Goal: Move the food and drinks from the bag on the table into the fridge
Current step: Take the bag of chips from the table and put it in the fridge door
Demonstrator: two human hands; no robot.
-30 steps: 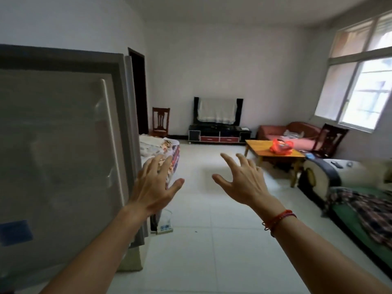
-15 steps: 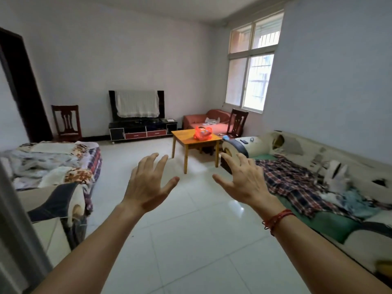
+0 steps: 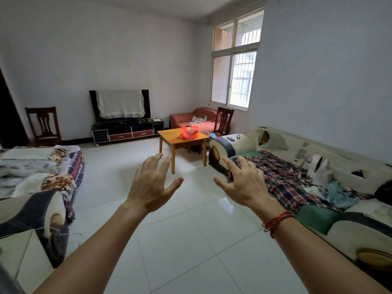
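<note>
White glossy tiles make up the floor (image 3: 191, 240) that fills most of what we see. Along the right wall runs a long cream sofa (image 3: 339, 160), its covering torn in places, with a plaid blanket (image 3: 282, 179) and loose clothes spread over the seat. On our left is a bed (image 3: 31, 166) heaped with patterned quilts. A tall barred window (image 3: 237, 81) lights the far right corner. Against the back wall stands a dark television unit (image 3: 127, 132), its screen draped with a pale cloth (image 3: 121, 102), and a small red couch (image 3: 191, 118) sits in the corner under the window. Between that couch and the cream sofa's near arm stands the wooden bench (image 3: 169, 140), well away from us across the tiles. One dark wooden chair (image 3: 43, 124) is by the doorway on the left and another (image 3: 224, 119) is just behind the bench. Our left hand (image 3: 151, 187) and right hand (image 3: 244, 185) are raised side by side in mid-air, backs toward us, apart from each other. The fingers (image 3: 164, 164) of both are spread and released, grasping nothing. On the bench top sits the orange-red plastic bag (image 3: 189, 132), bunched at the top, with colourful contents faintly showing through. A red string bracelet (image 3: 275, 221) circles our right wrist.
</note>
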